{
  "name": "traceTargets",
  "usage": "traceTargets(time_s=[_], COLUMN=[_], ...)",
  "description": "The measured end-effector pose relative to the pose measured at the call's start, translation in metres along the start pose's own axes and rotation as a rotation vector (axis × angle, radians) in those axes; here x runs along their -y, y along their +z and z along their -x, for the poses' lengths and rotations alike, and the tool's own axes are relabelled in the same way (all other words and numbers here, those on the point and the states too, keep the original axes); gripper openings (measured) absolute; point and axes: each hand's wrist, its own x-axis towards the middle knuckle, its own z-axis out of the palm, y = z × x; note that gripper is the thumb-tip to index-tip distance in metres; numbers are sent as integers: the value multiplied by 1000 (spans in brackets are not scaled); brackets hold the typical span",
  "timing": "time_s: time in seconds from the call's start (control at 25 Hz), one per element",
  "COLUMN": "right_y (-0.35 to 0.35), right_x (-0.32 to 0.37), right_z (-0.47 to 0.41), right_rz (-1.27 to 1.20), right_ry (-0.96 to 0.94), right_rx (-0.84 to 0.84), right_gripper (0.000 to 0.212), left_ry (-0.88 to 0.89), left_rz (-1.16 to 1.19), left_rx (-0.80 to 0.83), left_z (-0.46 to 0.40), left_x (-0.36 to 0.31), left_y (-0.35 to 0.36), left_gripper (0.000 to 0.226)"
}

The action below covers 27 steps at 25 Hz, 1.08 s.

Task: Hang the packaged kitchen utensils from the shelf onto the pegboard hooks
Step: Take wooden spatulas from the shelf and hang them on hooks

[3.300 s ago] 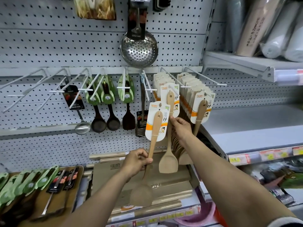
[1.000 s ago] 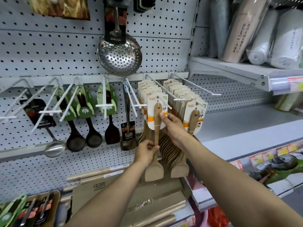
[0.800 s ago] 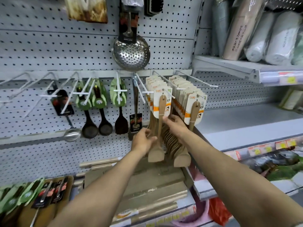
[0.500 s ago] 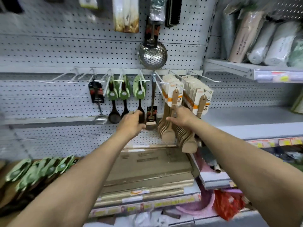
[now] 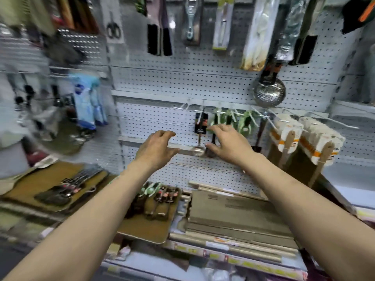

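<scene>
I see both hands empty, fingers loosely spread: left hand (image 5: 156,150), right hand (image 5: 230,142) before the pegboard (image 5: 182,82). Packaged utensils (image 5: 160,196) lie on the shelf (image 5: 142,230) below; spatulas (image 5: 304,138) hang right.

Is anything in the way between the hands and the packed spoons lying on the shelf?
Nothing visible. Both the left hand and right hand hover empty in front of the pegboard, and the packaged utensils lie uncovered on the shelf tray below them.
</scene>
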Motion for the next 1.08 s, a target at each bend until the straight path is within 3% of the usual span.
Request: traceTargets(time_s=[0.6,1.08], right_y=[112,239], right_x=[395,587], right_z=[-184,-397], right_rz=[-214,-313], right_ry=[-241,-403], right_rx=[1,89], right_gripper=[57,55], left_ry=[-128,-297], left_rz=[-205,-163], left_rx=[-79,-93], left_z=[66,18], left_x=[379,642], left_y=[-180,-214], left_gripper=[57,52])
